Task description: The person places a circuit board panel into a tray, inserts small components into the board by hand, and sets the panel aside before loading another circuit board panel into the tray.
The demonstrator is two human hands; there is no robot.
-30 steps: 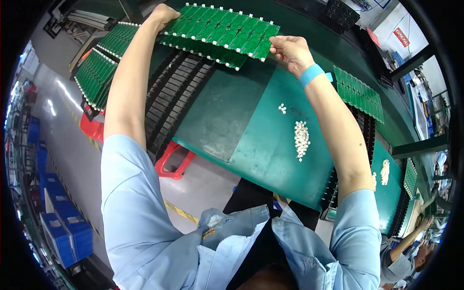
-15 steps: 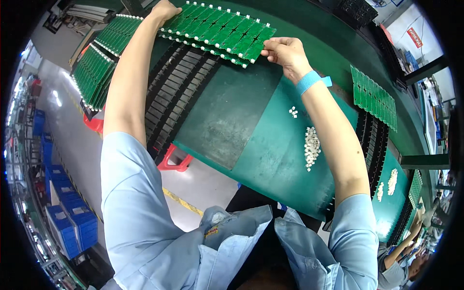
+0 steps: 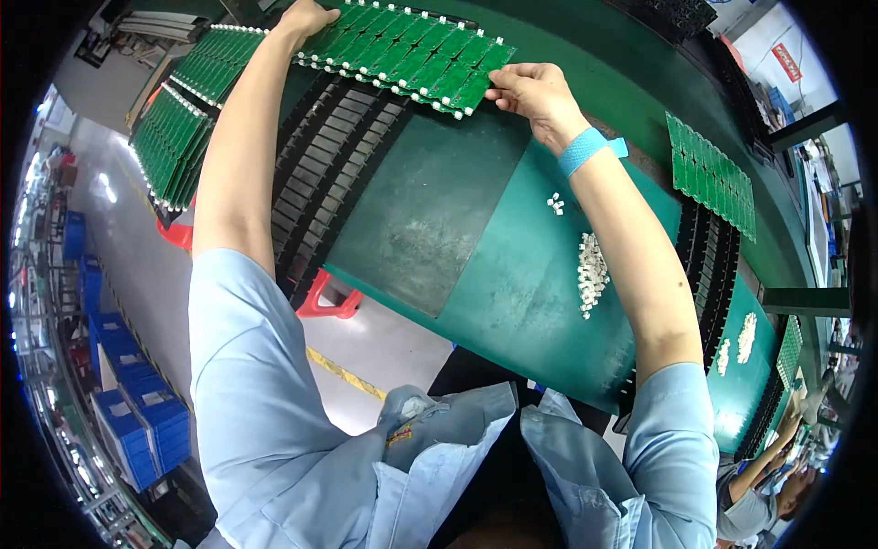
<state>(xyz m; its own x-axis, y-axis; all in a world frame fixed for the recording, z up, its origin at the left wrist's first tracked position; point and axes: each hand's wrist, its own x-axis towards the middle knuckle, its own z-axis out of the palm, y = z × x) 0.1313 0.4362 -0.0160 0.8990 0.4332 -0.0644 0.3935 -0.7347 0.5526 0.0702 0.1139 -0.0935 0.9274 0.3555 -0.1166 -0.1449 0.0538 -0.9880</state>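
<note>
Lowering green panel point(image 3: 402, 46) nearer the panel beneath point(image 3: 415, 96)

Green circuit panel point(image 3: 402, 48); blue wristband point(image 3: 580, 151); yellow floor tape point(image 3: 346, 372), perhaps dark-striped.

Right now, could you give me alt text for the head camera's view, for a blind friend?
A person's bare left hand and right hand hold opposite ends of a rectangular green circuit-board panel edged with small white connectors, at a black slatted track's far end. A pile of small white pieces lies on the green tabletop.
</note>
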